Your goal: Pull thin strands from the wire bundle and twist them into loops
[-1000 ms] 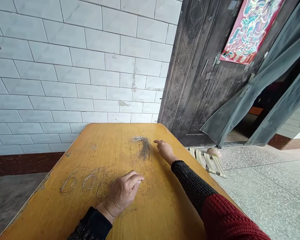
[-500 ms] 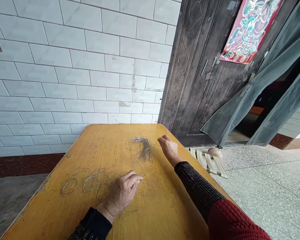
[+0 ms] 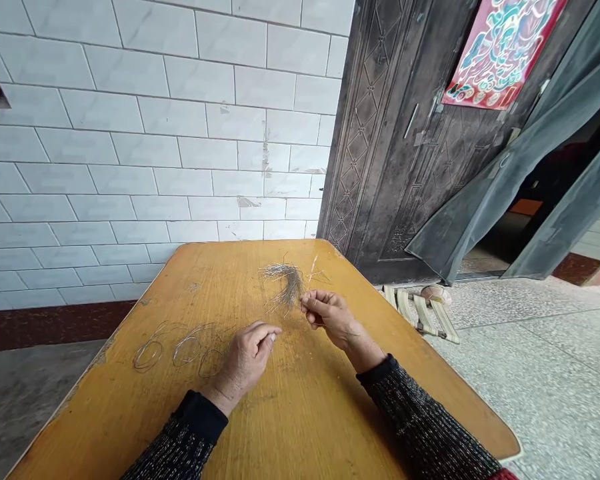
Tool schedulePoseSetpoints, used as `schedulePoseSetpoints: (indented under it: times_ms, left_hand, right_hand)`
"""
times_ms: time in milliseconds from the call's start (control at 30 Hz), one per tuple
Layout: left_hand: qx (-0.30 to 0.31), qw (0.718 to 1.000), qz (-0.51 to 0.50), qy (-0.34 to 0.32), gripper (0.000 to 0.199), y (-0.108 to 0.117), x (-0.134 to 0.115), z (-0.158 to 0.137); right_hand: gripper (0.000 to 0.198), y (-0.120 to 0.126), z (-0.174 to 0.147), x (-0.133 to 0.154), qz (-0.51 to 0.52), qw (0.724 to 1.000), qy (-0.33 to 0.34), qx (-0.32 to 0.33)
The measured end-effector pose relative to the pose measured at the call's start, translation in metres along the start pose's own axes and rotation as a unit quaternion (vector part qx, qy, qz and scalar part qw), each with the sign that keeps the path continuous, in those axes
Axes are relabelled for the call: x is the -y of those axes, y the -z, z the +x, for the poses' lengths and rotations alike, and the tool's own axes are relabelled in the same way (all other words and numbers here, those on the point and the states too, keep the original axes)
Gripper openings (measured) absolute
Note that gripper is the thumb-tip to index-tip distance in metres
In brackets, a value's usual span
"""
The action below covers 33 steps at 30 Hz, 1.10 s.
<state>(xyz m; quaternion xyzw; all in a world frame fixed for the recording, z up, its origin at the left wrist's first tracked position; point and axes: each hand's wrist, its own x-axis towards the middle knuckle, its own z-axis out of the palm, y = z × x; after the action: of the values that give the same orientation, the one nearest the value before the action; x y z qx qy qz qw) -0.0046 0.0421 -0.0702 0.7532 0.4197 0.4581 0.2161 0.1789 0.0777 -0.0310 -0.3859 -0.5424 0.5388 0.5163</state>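
This looks like a home: a dark, carved door (image 3: 405, 167) at two o'clock bears a bright poster (image 3: 503, 57), and a grey curtain (image 3: 473, 207) at three hangs partly across a dim doorway (image 3: 505, 233). White wall tiles (image 3: 167, 117) at eleven and a worn table (image 3: 270, 427) at six look domestic too.

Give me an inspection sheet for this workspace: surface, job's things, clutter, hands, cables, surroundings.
Surface: yellow-brown table, worn along its left edge.
Job's things: bent wire bundle; three wire coils nearer the table's left edge.
Clutter: strap-seated stool on the floor, right of the table.
Left hand: fingers curled; any hold unclear.
Right hand: appears to pinch thin wire near the bundle.
Cables: nothing seen.
Surroundings: tiled wall, dark door, grey-green curtain.
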Motion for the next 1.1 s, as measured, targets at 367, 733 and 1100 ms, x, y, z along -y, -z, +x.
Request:
schedulePoseSetpoints:
  times_ms: [367,733,1100]
  left_hand:
    - [0.007,0.864,-0.417,0.282,0.015,-0.008,-0.020,-0.002]
    - [-0.088,0.786,-0.530,0.307,0.012,-0.002,-0.017,0.005]
    - [-0.143,0.775,-0.540,0.295,0.011,-0.005,-0.017,0.005]
  right_hand:
    - [0.029,-0.032,-0.019,-0.015,-0.001,0.993,0.004,0.118]
    - [0.033,-0.024,-0.018,-0.020,0.073,0.993,-0.040,0.087]
    - [0.020,-0.023,-0.019,-0.016,0.188,0.980,-0.009,0.063]
